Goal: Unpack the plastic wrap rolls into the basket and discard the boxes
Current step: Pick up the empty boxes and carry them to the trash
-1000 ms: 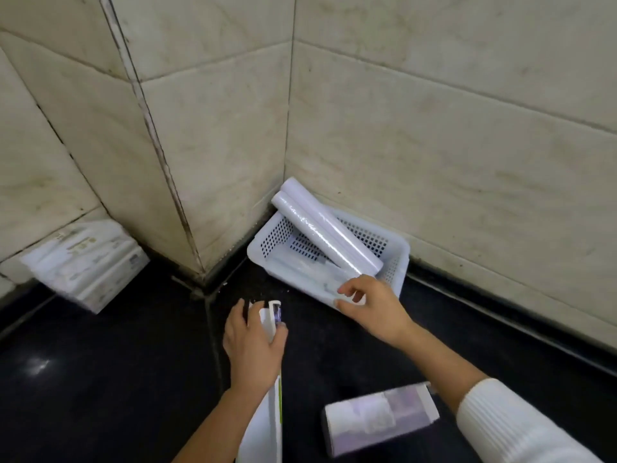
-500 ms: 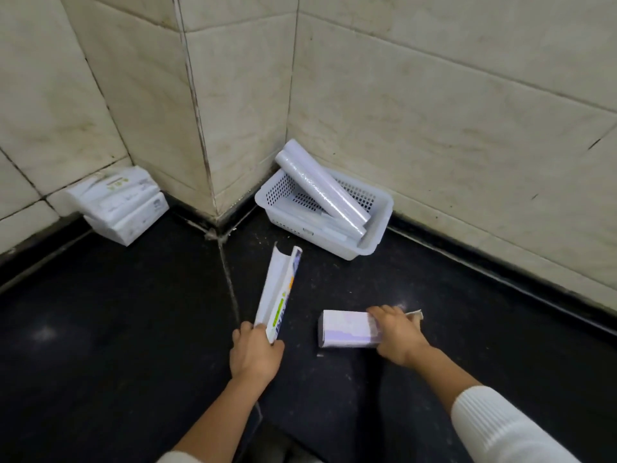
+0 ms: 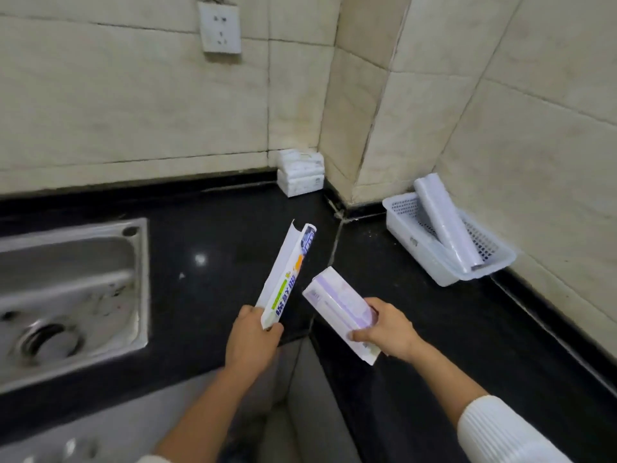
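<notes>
A white perforated basket [image 3: 434, 272] stands on the black counter against the right wall. A plastic wrap roll [image 3: 445, 222] leans in it, sticking out over the rim; a second roll lies flat underneath, partly hidden. My left hand [image 3: 250, 339] grips the lower end of a long, opened white box with green and blue print [image 3: 287, 272], held tilted above the counter. My right hand [image 3: 387, 329] holds a pale purple box [image 3: 337, 302] lifted off the counter. Both hands are well left of the basket.
A steel sink [image 3: 66, 295] is set into the counter at the left. A white tissue pack [image 3: 300, 173] sits in the back corner. A wall socket [image 3: 220, 26] is on the tiled wall above. The counter's inner corner edge drops away below my hands.
My right hand left the basket, took the purple box off the counter and lifted it. Both hands drew back with their boxes, and my view swung left, bringing the sink in.
</notes>
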Demonstrator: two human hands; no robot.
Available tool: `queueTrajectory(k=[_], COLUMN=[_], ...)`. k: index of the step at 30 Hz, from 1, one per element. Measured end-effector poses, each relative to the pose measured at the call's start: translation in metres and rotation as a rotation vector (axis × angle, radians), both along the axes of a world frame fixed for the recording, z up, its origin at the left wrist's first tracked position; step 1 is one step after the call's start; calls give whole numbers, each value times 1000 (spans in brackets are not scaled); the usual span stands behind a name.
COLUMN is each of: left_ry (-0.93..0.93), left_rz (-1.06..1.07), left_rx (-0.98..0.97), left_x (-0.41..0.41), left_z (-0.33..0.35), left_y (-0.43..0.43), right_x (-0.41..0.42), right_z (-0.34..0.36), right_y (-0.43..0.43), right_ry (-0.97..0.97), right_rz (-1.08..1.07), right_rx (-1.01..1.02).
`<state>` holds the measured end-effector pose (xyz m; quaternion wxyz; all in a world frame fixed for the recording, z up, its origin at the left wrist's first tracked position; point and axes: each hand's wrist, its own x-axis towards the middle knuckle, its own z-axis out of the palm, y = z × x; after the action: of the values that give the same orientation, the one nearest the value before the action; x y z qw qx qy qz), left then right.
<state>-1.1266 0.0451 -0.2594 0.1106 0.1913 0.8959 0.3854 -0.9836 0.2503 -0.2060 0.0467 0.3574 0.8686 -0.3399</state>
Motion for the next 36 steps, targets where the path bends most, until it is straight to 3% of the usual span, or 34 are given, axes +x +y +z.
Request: queueTrajectory(k=[4, 10, 19, 23, 29, 32, 36], left_ry=[-28, -57, -265, -345, -516, -671, -754], left_rz=[326, 679, 1198, 1355, 1506, 1555, 1635], left_rx=[28, -82, -106, -72, 8, 2, 140], left_x=[59, 161, 383, 494, 664, 721, 758], left_z=[-12, -11, -44, -67, -88, -104, -148], left_y=[-108, -283, -497, -591, -723, -770, -811], right_x=[-10, -3, 99, 176, 308, 359, 408], right_z=[-4, -13, -44, -67, -118, -141, -185], right_y=[-77, -240, -507, -631, -799, -866, -935], right_ry=[16, -49, -208, -231, -418, -496, -518], right_rz=[291, 715, 1257, 1416, 1527, 1583, 1624], right_rx=[4, -32, 2, 21, 67, 72, 120])
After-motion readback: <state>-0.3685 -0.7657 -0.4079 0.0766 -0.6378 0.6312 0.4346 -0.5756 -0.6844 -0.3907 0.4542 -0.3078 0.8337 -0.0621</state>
